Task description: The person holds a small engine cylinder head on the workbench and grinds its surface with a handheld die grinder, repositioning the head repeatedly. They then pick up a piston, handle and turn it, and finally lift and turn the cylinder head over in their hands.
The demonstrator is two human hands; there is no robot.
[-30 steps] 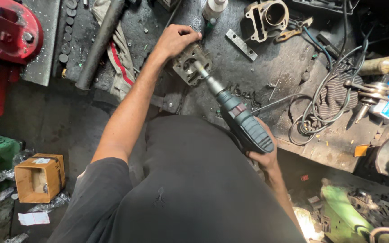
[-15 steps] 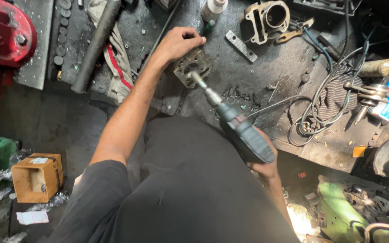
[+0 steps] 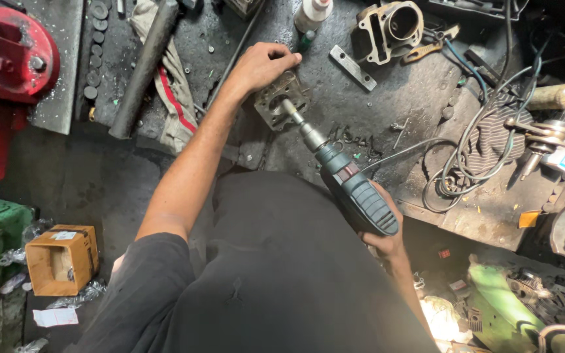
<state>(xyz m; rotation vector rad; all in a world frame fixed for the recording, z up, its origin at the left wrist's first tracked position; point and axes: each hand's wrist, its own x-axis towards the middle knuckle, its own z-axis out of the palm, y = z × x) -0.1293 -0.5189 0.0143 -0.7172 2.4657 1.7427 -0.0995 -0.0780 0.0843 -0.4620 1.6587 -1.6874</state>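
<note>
My left hand (image 3: 261,65) presses down on a small grey metal block (image 3: 281,101) lying on the dirty workbench (image 3: 387,124). My right hand (image 3: 382,238) grips the handle of a dark teal power drill (image 3: 348,186). Its chuck and bit slant up to the left into the top of the block. Most of my right hand is hidden behind the drill's body.
A red vise (image 3: 8,59) stands at the far left, a dark metal bar (image 3: 144,68) lies on a rag, an engine cylinder (image 3: 390,26) and a white bottle (image 3: 312,13) sit at the back. Tangled cables (image 3: 472,157) and tools crowd the right. A cardboard box (image 3: 60,258) is on the floor.
The view has shifted slightly; the drill and block appear a little lower and to the right in the picture. Both hands keep their hold.
</note>
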